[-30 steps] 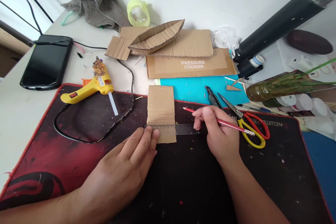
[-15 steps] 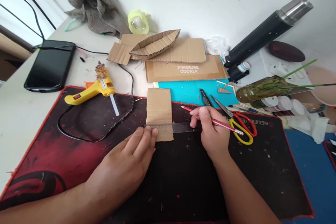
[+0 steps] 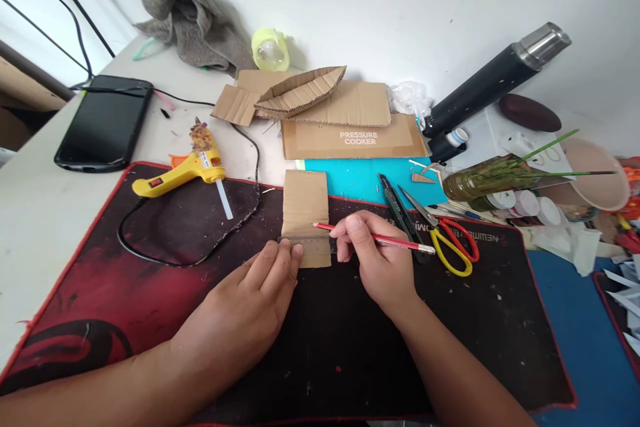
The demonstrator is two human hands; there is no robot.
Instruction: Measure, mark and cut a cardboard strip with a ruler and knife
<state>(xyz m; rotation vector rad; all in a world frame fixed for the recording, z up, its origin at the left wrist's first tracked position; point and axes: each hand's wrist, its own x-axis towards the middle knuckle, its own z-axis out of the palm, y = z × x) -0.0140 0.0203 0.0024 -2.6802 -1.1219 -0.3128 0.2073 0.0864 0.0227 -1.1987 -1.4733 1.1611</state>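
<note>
Cardboard strip (image 3: 305, 203) lies flat on the red-and-black mat (image 3: 150, 267), its long side running from 12 to 6 o'clock, near the mat's far edge. A clear ruler (image 3: 315, 241) lies across the strip's lower end, running from 9 to 3 o'clock. The left hand (image 3: 250, 307) comes in from 7 o'clock with its fingers stretched out flat; the fingertips (image 3: 285, 250) press on the ruler's left end at the strip's lower left corner, and the hand grips nothing. The right hand (image 3: 375, 260) comes in from 5 o'clock and is closed around a red pencil (image 3: 390, 240), pinched between thumb and forefinger. The pencil points toward 9 o'clock, and its tip sits on the cardboard just above the ruler's edge, while its back end reaches out toward 3 o'clock over the scissors. This hand covers the ruler's right part.

At 3 o'clock from the right hand lie scissors (image 3: 453, 243) with red and yellow handles, and a dark utility knife (image 3: 395, 200) just beside them. At 10 o'clock from the strip a yellow glue gun (image 3: 183, 170) rests at the mat's edge, its black cord looping over the mat. At 12 o'clock, on the white desk (image 3: 30, 213), lie a teal sheet (image 3: 360, 177), a flat carton panel (image 3: 357, 138) printed "PRESSURE COOKER", and a cardboard boat (image 3: 303, 90) behind it. A black phone (image 3: 105, 123) lies at 10 o'clock, well apart.
</note>
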